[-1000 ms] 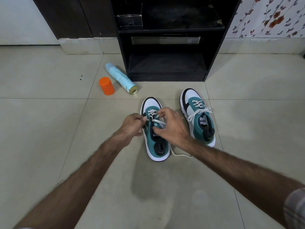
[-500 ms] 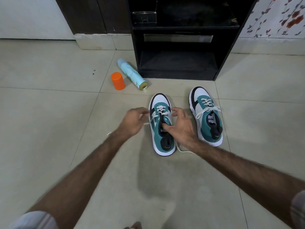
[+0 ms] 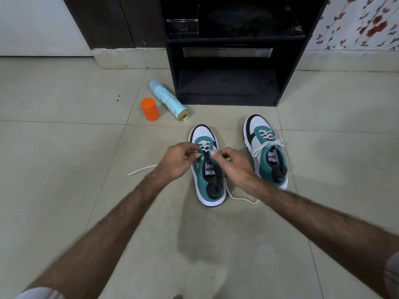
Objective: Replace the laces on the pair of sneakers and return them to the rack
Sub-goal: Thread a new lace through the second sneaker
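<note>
Judging by the floor, the right sneaker [image 3: 266,151] is laced and tied, while the left sneaker [image 3: 207,167], near the rack [image 3: 228,61], is part-threaded, loose lace [image 3: 241,198] trailing. Both left hand [image 3: 178,161] and right hand [image 3: 234,167] pinch lace at the eyelets; fingertips' exact grip is hidden

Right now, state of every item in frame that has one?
Left teal-and-white sneaker: upright on floor, half-laced, white lace ends loose on both sides.
Right teal-and-white sneaker: upright, laced, bow tied.
Left hand: pinching the lace.
Right hand: pinching the lace.
Light blue spray can: lying down, uncapped.
Orange cap: standing apart.
Black shoe rack: lower shelf bare.
</note>
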